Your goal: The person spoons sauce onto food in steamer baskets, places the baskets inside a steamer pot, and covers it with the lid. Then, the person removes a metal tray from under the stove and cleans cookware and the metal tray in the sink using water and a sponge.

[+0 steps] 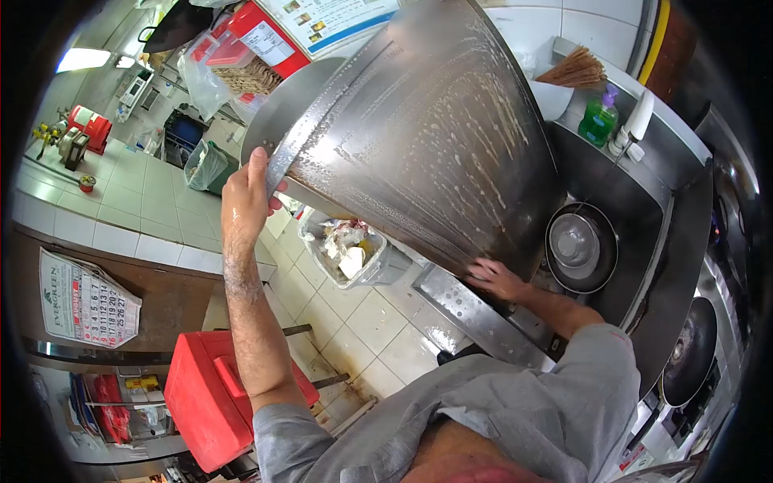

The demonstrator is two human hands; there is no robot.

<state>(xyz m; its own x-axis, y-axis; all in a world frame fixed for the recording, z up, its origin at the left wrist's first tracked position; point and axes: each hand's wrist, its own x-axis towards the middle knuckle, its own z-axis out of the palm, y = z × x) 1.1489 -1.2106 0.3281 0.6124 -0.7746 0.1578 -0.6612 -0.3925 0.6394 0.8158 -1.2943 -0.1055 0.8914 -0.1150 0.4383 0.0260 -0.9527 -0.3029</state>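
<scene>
A large metal sheet or panel [419,121], wet and streaked with suds, stands tilted over the sink [636,201]. My left hand [248,197] grips its left edge, thumb on top and fingertips showing underneath. Low on the panel, near its bottom edge, my right hand [493,279] touches the metal with fingers spread, slightly blurred. To the right of the panel, a dark pan [609,256] lies in the sink with a metal bowl [574,240] inside it. A green soap bottle [597,121] stands at the sink's back rim beside the faucet [634,127].
A lined bin [346,258] with waste stands on the floor below the panel. A red box [211,394] is at lower left. Frying pans, one black [691,352], sit on the stove at right. A brush [576,68] lies behind the sink.
</scene>
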